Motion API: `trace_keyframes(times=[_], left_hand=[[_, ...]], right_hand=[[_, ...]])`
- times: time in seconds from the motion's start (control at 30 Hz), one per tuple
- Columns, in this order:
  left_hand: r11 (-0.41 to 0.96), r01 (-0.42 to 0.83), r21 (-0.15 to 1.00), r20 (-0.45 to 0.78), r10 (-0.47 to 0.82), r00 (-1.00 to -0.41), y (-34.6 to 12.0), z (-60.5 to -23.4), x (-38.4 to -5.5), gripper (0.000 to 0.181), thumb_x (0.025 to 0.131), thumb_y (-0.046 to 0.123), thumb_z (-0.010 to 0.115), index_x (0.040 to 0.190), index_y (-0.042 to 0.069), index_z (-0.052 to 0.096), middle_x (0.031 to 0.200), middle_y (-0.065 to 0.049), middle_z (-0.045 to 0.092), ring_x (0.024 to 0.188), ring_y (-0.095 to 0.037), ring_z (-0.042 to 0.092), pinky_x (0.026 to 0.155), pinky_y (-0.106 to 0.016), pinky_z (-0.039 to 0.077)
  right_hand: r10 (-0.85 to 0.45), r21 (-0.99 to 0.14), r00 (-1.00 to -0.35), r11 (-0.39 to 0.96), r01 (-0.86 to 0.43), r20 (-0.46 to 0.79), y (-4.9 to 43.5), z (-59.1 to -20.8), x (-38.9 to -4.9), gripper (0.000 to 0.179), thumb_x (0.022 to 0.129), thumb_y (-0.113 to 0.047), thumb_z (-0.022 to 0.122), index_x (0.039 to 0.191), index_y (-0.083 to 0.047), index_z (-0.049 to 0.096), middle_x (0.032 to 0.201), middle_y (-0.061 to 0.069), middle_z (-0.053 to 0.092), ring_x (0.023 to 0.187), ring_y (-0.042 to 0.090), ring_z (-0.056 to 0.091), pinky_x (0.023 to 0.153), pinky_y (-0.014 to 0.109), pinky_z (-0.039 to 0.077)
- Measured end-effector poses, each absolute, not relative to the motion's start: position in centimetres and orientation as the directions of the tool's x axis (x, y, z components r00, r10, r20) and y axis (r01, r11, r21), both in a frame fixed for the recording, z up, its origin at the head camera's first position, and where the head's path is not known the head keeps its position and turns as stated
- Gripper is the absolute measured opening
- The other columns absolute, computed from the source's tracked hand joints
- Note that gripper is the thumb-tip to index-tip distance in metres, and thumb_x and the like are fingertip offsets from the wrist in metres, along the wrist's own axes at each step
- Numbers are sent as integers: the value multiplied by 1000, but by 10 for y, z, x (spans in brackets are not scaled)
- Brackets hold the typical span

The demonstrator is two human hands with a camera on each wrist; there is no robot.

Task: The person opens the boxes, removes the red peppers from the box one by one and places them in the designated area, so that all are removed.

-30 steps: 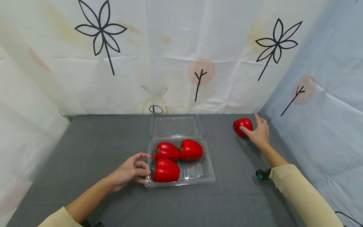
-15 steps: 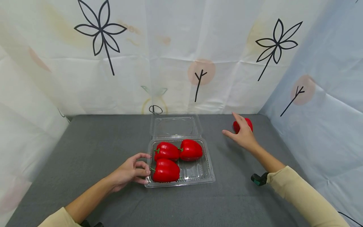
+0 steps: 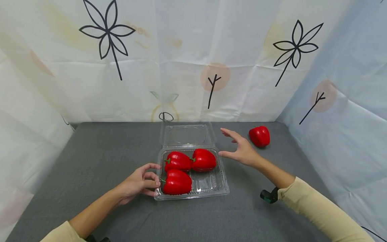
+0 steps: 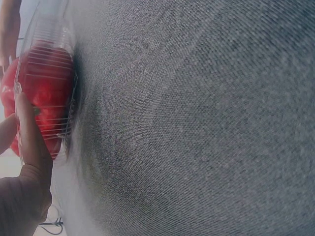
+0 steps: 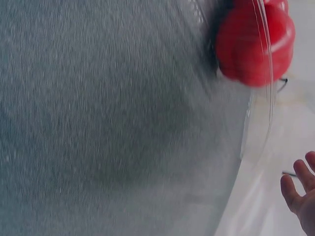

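Note:
A clear plastic clamshell container (image 3: 208,191) lies with its lid folded back. Inside are three red bell peppers: a back-left pepper (image 3: 178,161), a back-right pepper (image 3: 204,160) and a front-left pepper (image 3: 177,182). My left hand (image 3: 137,185) holds the container's left rim, with a finger (image 4: 32,132) along the outer wall in the left wrist view. My right hand (image 3: 242,151), fingers spread and holding nothing, hovers just right of the container near the back-right pepper. Another bell pepper (image 3: 259,136) lies at the back right of the table, beyond the right hand.
The transparent lid (image 3: 187,134) lies behind the container, toward the patterned backdrop (image 3: 181,67). Grey cloth covers the table (image 3: 121,144). A bluish side curtain (image 3: 347,117) bounds the right, and a dark cable (image 3: 372,232) shows at lower right.
My right hand has moved left, away from the bell pepper at the back right, to beside the container. That pepper stays on the table. The left hand has not moved.

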State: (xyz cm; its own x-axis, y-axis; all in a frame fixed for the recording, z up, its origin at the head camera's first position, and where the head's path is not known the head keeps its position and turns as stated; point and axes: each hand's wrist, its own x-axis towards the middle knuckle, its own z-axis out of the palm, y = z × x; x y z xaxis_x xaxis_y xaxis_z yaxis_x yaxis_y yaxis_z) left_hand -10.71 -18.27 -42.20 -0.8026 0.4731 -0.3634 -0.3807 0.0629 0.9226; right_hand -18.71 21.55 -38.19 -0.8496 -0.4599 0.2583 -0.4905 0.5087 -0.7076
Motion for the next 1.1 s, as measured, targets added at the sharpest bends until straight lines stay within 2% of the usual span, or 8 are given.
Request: trace_keyframes(times=[0.33, 0.6, 0.87, 1.1], left_hand=[[48, -356, 933, -333, 491, -805, -183, -423, -107, 64, 93, 6, 68, 143, -2, 28, 91, -7, 63, 79, -21, 63, 77, -42, 60], [53, -355, 933, -335, 486, -807, -183, -424, -107, 65, 93, 6, 68, 142, -3, 28, 91, -8, 63, 78, -21, 63, 77, -42, 60], [61, -357, 932, -341, 478, -810, -182, -424, -106, 65, 92, 6, 68, 143, -2, 28, 91, -8, 63, 78, -21, 63, 76, -43, 60], [47, -350, 936, -327, 488, -809, -183, -420, -105, 65, 94, 6, 67, 144, -3, 26, 92, -8, 63, 78, -21, 63, 77, -42, 60]], right_hand=[[-562, -708, -807, 494, -504, 183, 196, -386, -179, 84, 79, -20, 85, 150, -12, 42, 146, 9, 49, 127, 34, 49, 102, 55, 44], [-617, -706, -769, 469, -530, 168, 184, -388, -176, 82, 79, -24, 85, 149, -12, 43, 145, 7, 50, 126, 31, 52, 102, 51, 45], [-651, -709, -746, 462, -533, 137, 180, -391, -176, 82, 78, -22, 84, 149, -11, 44, 145, 8, 51, 126, 30, 52, 103, 54, 44], [-663, -690, -740, 484, -539, 113, 176, -390, -176, 81, 78, -23, 84, 148, -10, 45, 137, 11, 57, 122, 28, 54, 101, 56, 46]])
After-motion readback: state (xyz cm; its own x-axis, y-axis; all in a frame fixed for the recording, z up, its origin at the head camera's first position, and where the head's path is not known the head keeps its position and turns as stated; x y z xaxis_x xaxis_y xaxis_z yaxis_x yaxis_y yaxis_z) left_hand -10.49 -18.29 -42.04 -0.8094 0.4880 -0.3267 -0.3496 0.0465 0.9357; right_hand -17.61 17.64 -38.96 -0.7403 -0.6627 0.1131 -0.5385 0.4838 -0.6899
